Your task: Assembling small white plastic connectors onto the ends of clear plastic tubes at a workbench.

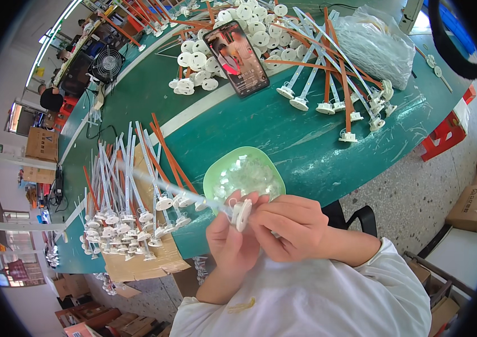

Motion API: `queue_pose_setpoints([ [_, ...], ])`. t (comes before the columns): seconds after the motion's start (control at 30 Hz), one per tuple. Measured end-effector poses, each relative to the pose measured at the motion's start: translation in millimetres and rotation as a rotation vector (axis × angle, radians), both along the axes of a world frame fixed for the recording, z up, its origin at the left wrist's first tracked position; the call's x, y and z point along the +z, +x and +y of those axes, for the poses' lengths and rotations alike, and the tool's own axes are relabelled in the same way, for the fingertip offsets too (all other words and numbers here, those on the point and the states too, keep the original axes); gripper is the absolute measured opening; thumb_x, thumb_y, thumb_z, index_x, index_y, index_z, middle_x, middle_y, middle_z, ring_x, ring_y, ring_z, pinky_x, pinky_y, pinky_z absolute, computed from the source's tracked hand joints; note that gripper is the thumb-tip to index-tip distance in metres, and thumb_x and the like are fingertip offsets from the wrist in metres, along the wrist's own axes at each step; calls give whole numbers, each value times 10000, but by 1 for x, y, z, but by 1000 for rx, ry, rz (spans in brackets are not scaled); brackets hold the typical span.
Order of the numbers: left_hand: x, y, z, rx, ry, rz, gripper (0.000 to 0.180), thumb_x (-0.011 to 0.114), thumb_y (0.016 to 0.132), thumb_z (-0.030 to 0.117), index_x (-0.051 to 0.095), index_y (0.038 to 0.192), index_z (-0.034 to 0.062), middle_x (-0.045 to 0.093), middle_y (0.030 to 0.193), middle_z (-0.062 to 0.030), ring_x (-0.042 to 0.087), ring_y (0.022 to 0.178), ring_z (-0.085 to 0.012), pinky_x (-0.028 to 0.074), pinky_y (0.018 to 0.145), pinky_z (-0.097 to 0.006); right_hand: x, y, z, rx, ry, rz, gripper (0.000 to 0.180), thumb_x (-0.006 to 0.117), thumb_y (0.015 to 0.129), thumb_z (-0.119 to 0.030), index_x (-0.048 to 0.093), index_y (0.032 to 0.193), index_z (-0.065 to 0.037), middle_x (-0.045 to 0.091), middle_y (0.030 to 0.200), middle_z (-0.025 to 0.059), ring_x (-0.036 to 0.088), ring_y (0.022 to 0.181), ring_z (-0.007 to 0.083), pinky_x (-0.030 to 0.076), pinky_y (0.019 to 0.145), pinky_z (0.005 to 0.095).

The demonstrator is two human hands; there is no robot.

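Note:
My left hand (228,242) is closed round a white round disc base (242,215), which is tipped on edge. From the base a long pale strip (165,182) runs up to the left, blurred toward its far end. My right hand (290,223) is pinched close against the disc's right side; whatever lies between its fingertips is too small to make out. Just beyond both hands stands a light green bowl (212,178) filled with small clear, shiny pieces (244,175). My fingers overlap its near rim.
Left on brown cardboard (143,268) lie many strips with white bases (112,216). More white and brown strips (328,73) lie far right beside a clear plastic bag (376,48). A phone (236,58) leans against piled white discs (193,59). The green table's edge (362,178) curves rightward.

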State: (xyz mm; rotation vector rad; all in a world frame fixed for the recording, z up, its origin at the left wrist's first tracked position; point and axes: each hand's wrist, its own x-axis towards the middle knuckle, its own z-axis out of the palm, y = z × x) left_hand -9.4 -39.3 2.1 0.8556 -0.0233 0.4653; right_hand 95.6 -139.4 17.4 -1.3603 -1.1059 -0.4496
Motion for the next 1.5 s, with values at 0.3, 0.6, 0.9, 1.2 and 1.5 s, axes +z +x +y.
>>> queue_pose_setpoints([
  [0.3,-9,-25,10,96,379,59,584,869,729,302,646,1142,-46,683,1151,-183,681,996,-371,558,861,-433,8,-18,-26,185,-6,73,166,680,701,70,683,864,41,686,788,135,654,586,227,542,525,280],
  [0.6,-12,-37,-28,42,-185,133,591,799,819,228,569,1316,4,639,1263,-175,589,1198,-362,401,1087,-519,-8,-27,-26,208,7,277,163,699,695,66,685,855,37,692,751,123,660,587,209,553,539,273],
  [0.9,-14,-41,-27,78,-49,114,534,744,868,141,540,1326,-41,623,1271,-214,591,1200,-367,412,1083,-529,-9,-28,-28,137,-22,146,184,697,691,75,694,870,36,687,768,118,661,593,208,561,544,286],
  [1.2,-12,-38,-21,50,-42,100,525,758,841,89,557,1308,-43,623,1260,-235,588,1198,-384,417,1077,-532,-9,-22,-29,290,9,308,180,711,683,72,694,858,37,695,792,118,678,620,216,574,571,284],
  [1.5,4,-30,4,85,250,87,465,764,815,65,610,1234,-63,669,1149,-242,661,1065,-371,515,952,-505,-7,3,-25,564,-81,428,115,781,730,25,716,821,2,705,760,103,654,570,200,529,517,264],
])
